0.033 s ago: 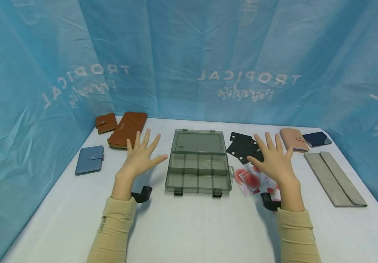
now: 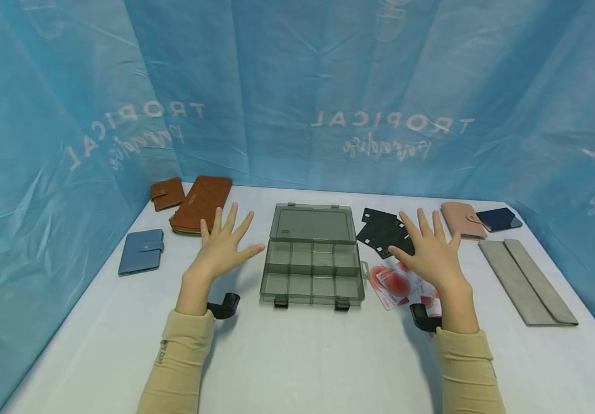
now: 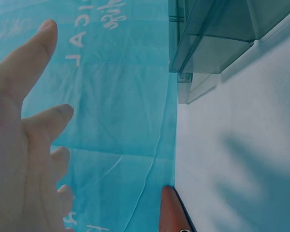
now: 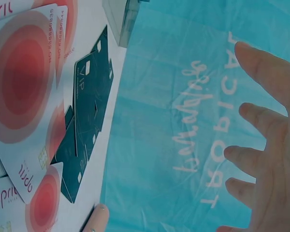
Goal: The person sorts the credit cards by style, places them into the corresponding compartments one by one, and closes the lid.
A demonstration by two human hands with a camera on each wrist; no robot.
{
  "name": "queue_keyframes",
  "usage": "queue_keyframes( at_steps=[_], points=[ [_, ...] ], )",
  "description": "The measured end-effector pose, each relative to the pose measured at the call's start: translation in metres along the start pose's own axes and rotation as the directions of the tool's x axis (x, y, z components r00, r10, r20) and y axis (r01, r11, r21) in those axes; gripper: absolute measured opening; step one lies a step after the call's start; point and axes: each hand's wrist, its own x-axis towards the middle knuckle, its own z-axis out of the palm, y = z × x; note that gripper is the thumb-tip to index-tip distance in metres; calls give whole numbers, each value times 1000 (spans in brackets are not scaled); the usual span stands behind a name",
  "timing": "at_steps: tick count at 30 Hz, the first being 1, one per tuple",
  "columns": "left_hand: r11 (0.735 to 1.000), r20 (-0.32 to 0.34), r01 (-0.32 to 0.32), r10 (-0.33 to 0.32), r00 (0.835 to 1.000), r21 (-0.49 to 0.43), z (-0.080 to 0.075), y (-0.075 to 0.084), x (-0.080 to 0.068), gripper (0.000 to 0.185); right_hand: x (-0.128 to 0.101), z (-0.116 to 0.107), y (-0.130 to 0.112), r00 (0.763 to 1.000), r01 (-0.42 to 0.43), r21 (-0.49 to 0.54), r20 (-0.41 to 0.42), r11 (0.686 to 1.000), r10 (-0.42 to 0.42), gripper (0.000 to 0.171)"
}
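Note:
With fingers spread, my left hand (image 2: 218, 253) hovers over the table between the brown zip wallet (image 2: 201, 204) and the divided plastic box. It holds nothing, and its shadow falls on the cloth in the left wrist view. The grey see-through box (image 2: 311, 282) lies at the centre with its lid (image 2: 313, 223) folded back; no items show in its compartments. My right hand (image 2: 433, 256), also spread and holding nothing, is above the cards. Black cards (image 4: 89, 96) marked VIP lie fanned out behind white cards with red circles (image 4: 24, 77). That hand partly hides both piles in the head view.
At the left lie a blue snap wallet (image 2: 141, 252) and a small brown wallet (image 2: 168, 194). On the right are a pink wallet (image 2: 461, 218), a dark blue card holder (image 2: 499, 219) and a long grey pouch (image 2: 527, 282). A blue curtain (image 2: 287, 144) borders the white table (image 2: 318, 362).

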Motion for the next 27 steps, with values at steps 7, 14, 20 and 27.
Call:
queue_keyframes(
  at_steps=[7, 14, 20, 27],
  points=[
    [1000, 4, -8, 8, 1000, -10, 3, 0, 0, 82, 0, 1, -1, 1000, -1, 8, 17, 1000, 1, 80],
    [1000, 7, -12, 12, 1000, -5, 4, 1, -2, 82, 0, 0, -1, 999, -5, 9, 33, 1000, 4, 80],
    [1000, 16, -11, 11, 1000, -10, 3, 3, -2, 82, 0, -2, -2, 998, -7, 13, 65, 1000, 6, 82],
    [981, 79, -24, 39, 996, -193, 5, 5, 2, 85, 2, 1, -1, 997, -1, 24, 77, 1000, -1, 82]
  ],
)
